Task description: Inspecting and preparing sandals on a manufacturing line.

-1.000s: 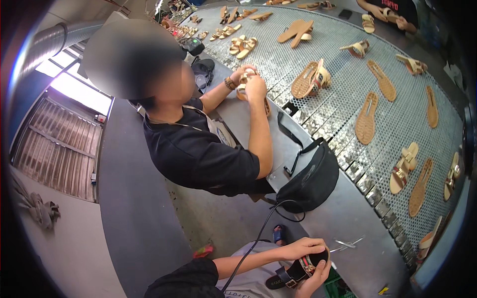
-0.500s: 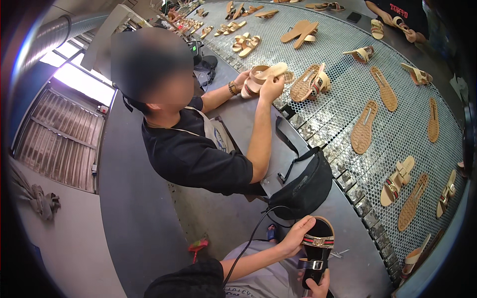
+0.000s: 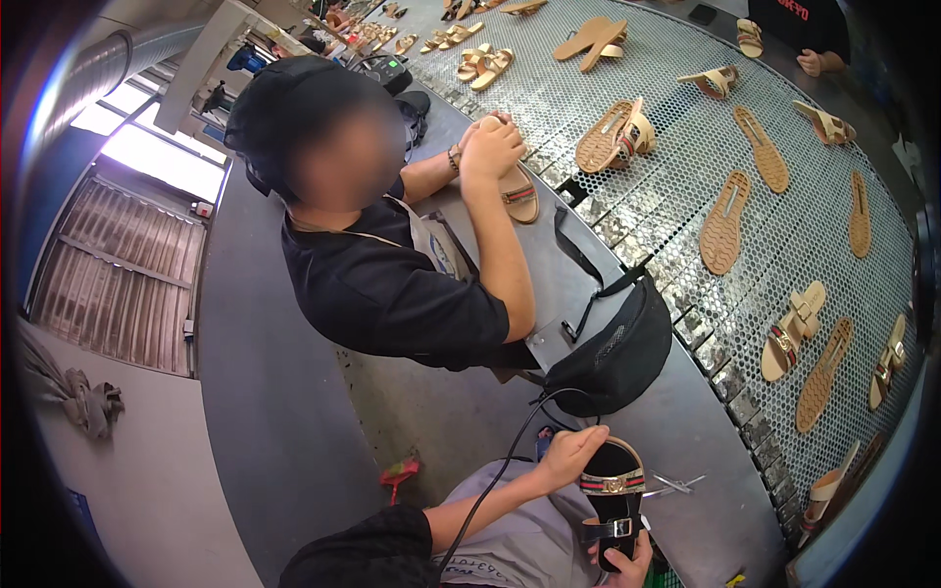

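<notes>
Left hand (image 3: 571, 454) curled over the toe end of a black sandal (image 3: 613, 500), gripping it above the lap. Right hand (image 3: 627, 568) clasped under the heel at the lower edge. Further right, thin metal scissors (image 3: 676, 483) on the grey counter (image 3: 686, 431), beside a black waist bag (image 3: 613, 348).

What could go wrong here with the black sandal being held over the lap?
The black sandal is gripped only at its ends by the left hand and right hand, off the bench, so it might slip. The black cable crossing the left forearm could snag. The metal tool lies close by.
</notes>
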Demonstrator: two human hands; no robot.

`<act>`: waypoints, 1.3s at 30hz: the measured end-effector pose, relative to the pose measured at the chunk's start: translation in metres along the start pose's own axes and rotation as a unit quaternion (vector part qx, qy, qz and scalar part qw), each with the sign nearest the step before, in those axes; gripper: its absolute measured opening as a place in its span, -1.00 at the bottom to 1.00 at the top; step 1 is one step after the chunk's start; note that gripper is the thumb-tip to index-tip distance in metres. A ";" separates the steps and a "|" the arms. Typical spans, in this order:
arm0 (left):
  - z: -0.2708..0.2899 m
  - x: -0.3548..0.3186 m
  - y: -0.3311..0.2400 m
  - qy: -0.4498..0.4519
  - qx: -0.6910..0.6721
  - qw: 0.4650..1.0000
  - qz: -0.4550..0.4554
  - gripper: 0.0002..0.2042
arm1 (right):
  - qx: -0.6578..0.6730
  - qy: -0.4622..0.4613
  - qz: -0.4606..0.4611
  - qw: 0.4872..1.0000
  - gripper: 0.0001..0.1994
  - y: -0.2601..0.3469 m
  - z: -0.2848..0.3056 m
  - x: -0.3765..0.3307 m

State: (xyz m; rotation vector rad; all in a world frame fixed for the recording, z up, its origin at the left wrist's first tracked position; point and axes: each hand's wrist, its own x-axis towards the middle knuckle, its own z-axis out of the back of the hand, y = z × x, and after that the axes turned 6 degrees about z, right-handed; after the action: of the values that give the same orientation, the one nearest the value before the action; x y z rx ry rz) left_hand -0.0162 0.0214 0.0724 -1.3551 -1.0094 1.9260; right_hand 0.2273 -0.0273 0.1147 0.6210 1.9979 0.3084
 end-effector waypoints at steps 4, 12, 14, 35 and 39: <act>0.000 0.021 0.002 0.076 -0.002 0.997 0.021 -0.49 | 0.044 -0.043 0.012 0.998 -0.53 -0.013 -0.004 -0.004; -0.029 0.072 -0.072 0.297 -0.452 0.813 0.214 -0.11 | 0.068 -0.051 0.120 0.989 -0.47 -0.015 -0.056 0.025; -0.035 0.081 -0.068 0.328 -0.450 0.809 0.188 -0.11 | 0.076 -0.069 0.132 0.986 -0.47 -0.013 -0.063 0.027; -0.043 0.038 -0.039 0.368 -0.218 0.900 0.081 -0.73 | 0.027 -0.043 0.073 0.996 -0.33 -0.084 -0.017 -0.025; -0.034 0.020 -0.008 0.397 -0.151 0.899 0.106 -0.65 | 0.130 0.064 0.008 0.989 -0.28 -0.073 0.011 -0.024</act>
State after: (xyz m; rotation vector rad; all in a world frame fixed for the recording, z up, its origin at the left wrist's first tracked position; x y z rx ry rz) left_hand 0.0097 0.0507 0.0620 -2.2412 -0.7644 1.1408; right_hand 0.2246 -0.1020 0.0939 0.7983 2.1771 0.1004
